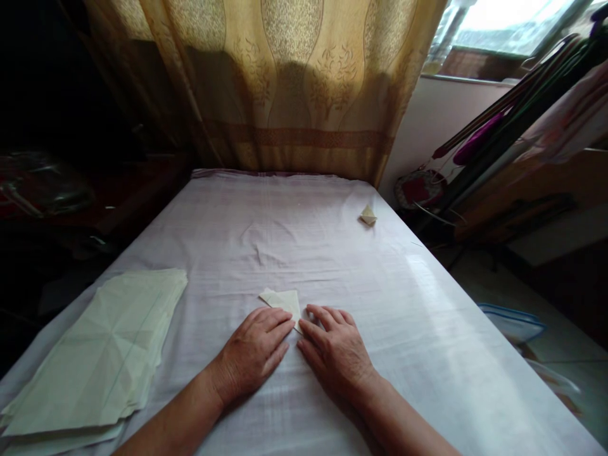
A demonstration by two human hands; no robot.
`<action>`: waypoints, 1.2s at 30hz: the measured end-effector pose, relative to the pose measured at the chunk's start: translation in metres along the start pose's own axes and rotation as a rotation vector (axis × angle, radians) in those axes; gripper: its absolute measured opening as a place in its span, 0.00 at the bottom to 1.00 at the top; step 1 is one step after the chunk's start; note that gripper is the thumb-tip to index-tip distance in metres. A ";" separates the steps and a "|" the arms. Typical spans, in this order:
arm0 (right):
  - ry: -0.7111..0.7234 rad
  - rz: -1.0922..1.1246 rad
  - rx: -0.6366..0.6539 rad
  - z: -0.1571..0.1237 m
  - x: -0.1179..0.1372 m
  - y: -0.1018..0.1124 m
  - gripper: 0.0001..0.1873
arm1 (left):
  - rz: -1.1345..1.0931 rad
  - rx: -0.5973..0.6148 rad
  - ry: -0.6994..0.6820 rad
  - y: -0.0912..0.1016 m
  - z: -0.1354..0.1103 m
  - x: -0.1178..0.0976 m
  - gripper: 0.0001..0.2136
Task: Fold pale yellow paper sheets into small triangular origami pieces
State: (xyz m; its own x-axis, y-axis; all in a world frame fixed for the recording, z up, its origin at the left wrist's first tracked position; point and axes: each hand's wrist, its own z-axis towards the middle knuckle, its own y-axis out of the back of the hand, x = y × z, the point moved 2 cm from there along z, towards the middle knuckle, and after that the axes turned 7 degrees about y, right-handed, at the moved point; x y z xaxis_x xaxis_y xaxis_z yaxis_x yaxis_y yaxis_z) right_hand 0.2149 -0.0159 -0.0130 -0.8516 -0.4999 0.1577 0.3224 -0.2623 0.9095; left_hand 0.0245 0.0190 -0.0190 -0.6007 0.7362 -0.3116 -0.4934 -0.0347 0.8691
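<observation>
A small folded piece of pale paper (284, 300) lies on the light bedsheet in front of me, with pointed corners at its left and lower right. My left hand (256, 348) rests over its lower part, fingers stretched out and pressing it against the sheet; the paper beneath them is hidden. At the paper's lower right corner, my right hand (337, 348) has its index fingertip on or just beside the edge. Its fingers are slightly spread and rest on the sheet, holding nothing.
A stack of creased pale paper sheets (102, 345) lies at the left. A small folded paper piece (368, 216) sits near the far right edge of the sheet-covered surface (304, 215). Behind hangs a gold patterned curtain (304, 82). Bags and hanging cloth crowd the right side.
</observation>
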 end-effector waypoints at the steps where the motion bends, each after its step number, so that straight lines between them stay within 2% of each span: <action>1: 0.010 -0.012 -0.008 0.003 0.000 -0.001 0.09 | -0.001 -0.021 0.007 0.001 0.000 0.003 0.15; 4: 0.055 -0.039 -0.041 0.010 -0.004 -0.003 0.05 | 0.046 -0.111 0.091 0.005 0.002 0.018 0.14; 7: 0.108 -0.065 -0.056 0.012 -0.013 -0.005 0.07 | 0.162 -0.187 0.224 0.009 0.003 0.037 0.14; 9: 0.127 -0.087 -0.044 0.011 -0.023 -0.006 0.09 | 0.203 -0.194 0.282 0.010 0.002 0.046 0.15; 12: 0.164 -0.088 0.002 0.014 -0.040 -0.008 0.10 | 0.158 -0.149 0.287 0.010 0.000 0.052 0.13; 16: 0.174 -0.078 0.035 0.028 -0.057 -0.013 0.11 | 0.038 -0.056 0.157 0.011 0.001 0.048 0.13; 18: 0.177 -0.070 0.048 0.039 -0.062 -0.017 0.11 | 0.006 0.014 0.100 0.012 0.002 0.045 0.14; 21: 0.127 -0.080 0.051 0.054 -0.064 -0.021 0.11 | 0.009 0.098 0.100 0.012 0.002 0.043 0.15; 25: 0.023 -0.050 -0.052 0.058 -0.049 -0.018 0.15 | 0.008 0.127 0.138 0.011 0.001 0.044 0.14; 27: 0.016 0.024 -0.128 0.050 -0.032 -0.013 0.17 | 0.000 0.110 0.143 0.011 0.002 0.043 0.13; 29: 0.051 0.145 -0.158 0.040 -0.012 -0.008 0.14 | -0.011 0.076 0.141 0.011 0.004 0.040 0.11; 33: 0.121 0.301 -0.037 0.024 0.021 -0.003 0.08 | -0.054 0.017 0.163 0.010 0.011 0.030 0.07; 36: 0.097 0.265 0.000 0.022 0.026 -0.004 0.09 | -0.080 -0.025 0.208 0.009 0.014 0.024 0.05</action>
State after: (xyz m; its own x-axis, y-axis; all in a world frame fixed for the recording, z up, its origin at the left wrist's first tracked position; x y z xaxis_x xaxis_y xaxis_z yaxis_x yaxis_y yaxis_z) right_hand 0.1823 -0.0102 -0.0042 -0.6944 -0.6273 0.3525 0.5282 -0.1117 0.8417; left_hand 0.0149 0.0456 -0.0136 -0.6747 0.5823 -0.4535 -0.5582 -0.0007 0.8297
